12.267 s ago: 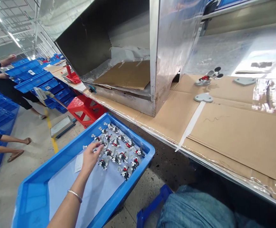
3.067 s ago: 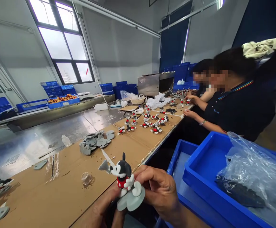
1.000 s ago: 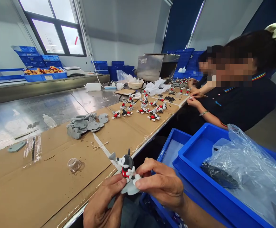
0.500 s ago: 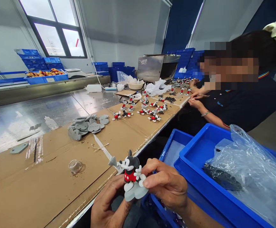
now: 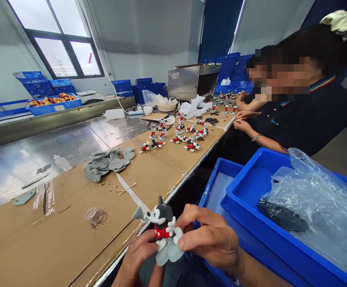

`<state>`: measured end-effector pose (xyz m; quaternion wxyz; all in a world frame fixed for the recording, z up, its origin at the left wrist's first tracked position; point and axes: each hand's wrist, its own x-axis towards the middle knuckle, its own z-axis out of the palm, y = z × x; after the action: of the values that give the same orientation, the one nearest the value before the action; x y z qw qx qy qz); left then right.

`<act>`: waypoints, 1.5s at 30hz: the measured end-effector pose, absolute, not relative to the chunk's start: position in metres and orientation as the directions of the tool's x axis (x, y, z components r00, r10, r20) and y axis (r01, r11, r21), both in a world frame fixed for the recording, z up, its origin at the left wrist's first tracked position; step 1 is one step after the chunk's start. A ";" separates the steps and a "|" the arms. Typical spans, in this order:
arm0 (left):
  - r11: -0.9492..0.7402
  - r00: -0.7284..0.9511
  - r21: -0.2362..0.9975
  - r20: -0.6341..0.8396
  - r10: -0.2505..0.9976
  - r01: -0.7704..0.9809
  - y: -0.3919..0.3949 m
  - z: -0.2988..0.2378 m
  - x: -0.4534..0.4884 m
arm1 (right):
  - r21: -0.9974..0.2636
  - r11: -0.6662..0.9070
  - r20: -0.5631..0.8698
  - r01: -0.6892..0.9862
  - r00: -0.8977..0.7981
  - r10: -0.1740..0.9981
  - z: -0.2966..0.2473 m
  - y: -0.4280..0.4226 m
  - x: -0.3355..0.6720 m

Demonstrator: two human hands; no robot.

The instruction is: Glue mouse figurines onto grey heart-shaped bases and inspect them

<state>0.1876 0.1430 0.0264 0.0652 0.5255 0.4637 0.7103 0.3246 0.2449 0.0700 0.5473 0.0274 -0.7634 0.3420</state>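
Observation:
A mouse figurine [image 5: 162, 230] with black ears, red shorts and white hands and feet stands on a grey rounded base [image 5: 170, 254], just off the table's front edge. My left hand [image 5: 138, 255] grips it low from the left, fingers closed at the base and near foot. From the other side, my right hand [image 5: 211, 239] pinches the raised white foot between thumb and fingers. A grey cone-shaped piece [image 5: 137, 213] sits by the figurine's face. Parts of the base are covered by my fingers.
Grey flat bases [image 5: 104, 163] lie piled on the cardboard [image 5: 56, 239], near a small clear cup [image 5: 95, 216]. Several similar figurines [image 5: 188, 137] lie farther along. Blue crates [image 5: 251, 215] with plastic film [image 5: 320, 199] stand at my right. Another person [image 5: 308, 115] works beside the table.
The view has shifted slightly. My hands and the figurine sit a little lower in the picture, with the figurine tipped somewhat; both hands keep their hold.

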 end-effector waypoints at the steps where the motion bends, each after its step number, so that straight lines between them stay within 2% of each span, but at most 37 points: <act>1: -0.557 -0.382 0.651 0.757 0.531 0.516 0.143 0.026 0.186 | -0.470 0.785 0.861 -0.404 -0.407 0.306 0.070 0.244 0.325; 3: -0.526 -0.280 0.518 0.839 0.467 0.674 0.144 0.026 0.183 | -0.438 0.814 0.868 -0.382 -0.414 0.274 0.071 0.243 0.325; 5: -0.500 -0.231 0.462 0.859 0.456 0.732 0.144 0.027 0.180 | -0.426 0.828 0.870 -0.365 -0.416 0.264 0.071 0.242 0.326; 12: -0.461 -0.225 0.488 0.828 0.513 0.742 0.137 0.033 0.176 | -0.389 0.859 0.872 -0.333 -0.434 0.226 0.071 0.240 0.330; 17: -0.587 0.042 0.391 0.807 0.589 0.709 0.136 0.048 0.154 | -0.431 0.830 0.863 -0.353 -0.431 0.265 0.068 0.238 0.329; 23: -0.651 0.100 0.422 0.788 0.608 0.631 0.140 0.045 0.146 | -0.435 0.820 0.869 -0.373 -0.413 0.273 0.068 0.240 0.328; 25: -0.650 0.040 0.474 0.789 0.613 0.594 0.141 0.040 0.156 | -0.443 0.815 0.865 -0.373 -0.416 0.280 0.068 0.241 0.328; 26: -0.631 -0.054 0.535 0.785 0.617 0.562 0.141 0.038 0.163 | -0.450 0.811 0.862 -0.374 -0.420 0.285 0.068 0.241 0.329; 28: -0.576 -0.353 0.693 0.719 0.599 0.433 0.142 0.035 0.179 | -0.469 0.797 0.852 -0.381 -0.432 0.295 0.068 0.241 0.330; 30: -0.533 -0.519 0.767 0.637 0.570 0.356 0.142 0.033 0.192 | -0.487 0.782 0.846 -0.389 -0.431 0.313 0.067 0.242 0.331; 38: -0.458 -0.475 0.731 0.679 0.559 0.505 0.146 0.028 0.191 | -0.546 0.732 0.826 -0.408 -0.406 0.391 0.058 0.250 0.328; 45: -0.512 -0.462 0.700 0.714 0.527 0.498 0.151 0.031 0.192 | -0.550 0.769 0.801 -0.326 -0.466 0.376 0.055 0.253 0.325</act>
<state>0.1918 0.1513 0.0310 0.0103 0.5185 0.4938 0.6980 0.3246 0.2534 0.0555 0.5163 -0.0158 -0.7860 0.3397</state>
